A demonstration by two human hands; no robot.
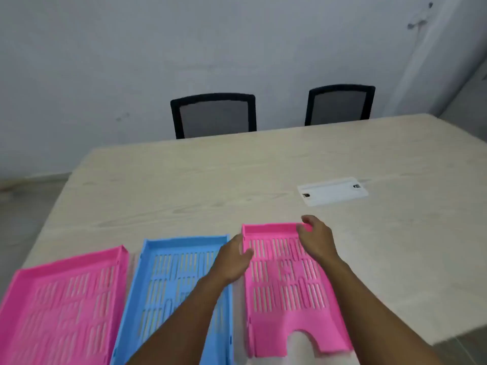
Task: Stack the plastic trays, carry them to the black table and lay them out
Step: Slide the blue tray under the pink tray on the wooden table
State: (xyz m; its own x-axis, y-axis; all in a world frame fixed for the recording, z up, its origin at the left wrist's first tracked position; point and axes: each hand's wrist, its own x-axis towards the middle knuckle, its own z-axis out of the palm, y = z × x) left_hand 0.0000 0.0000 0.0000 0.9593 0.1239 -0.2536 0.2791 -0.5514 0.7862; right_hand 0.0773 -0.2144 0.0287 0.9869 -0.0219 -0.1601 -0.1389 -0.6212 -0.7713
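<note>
Your right hand (315,239) curls over the far right corner of the right pink tray (287,280), fingers hooked on its back rim; whether they actually clamp it or only rest there is hard to tell, since motion blur smears that corner. Your left hand (233,259) lies open against the same tray's left wall, palm turned toward it, gripping nothing that can be made out.

That tray lies flat on the pale wooden table (184,185), near its front edge, with the cut-out notch at its near end facing you. Your forearms cover part of its slotted floor and its right wall.

Three trays show in all: two pink, one blue. Just beside the held one, to its left, sits the blue tray (171,280), its near end cut off by the bottom of the frame and its right side crossed by your left forearm. Further left is the left pink tray (63,306), also cropped at the bottom and left.

Beyond them a white cable hatch (332,191) is set in the tabletop. Two black mesh chairs (214,115) stand at the far side, only their backs visible.
</note>
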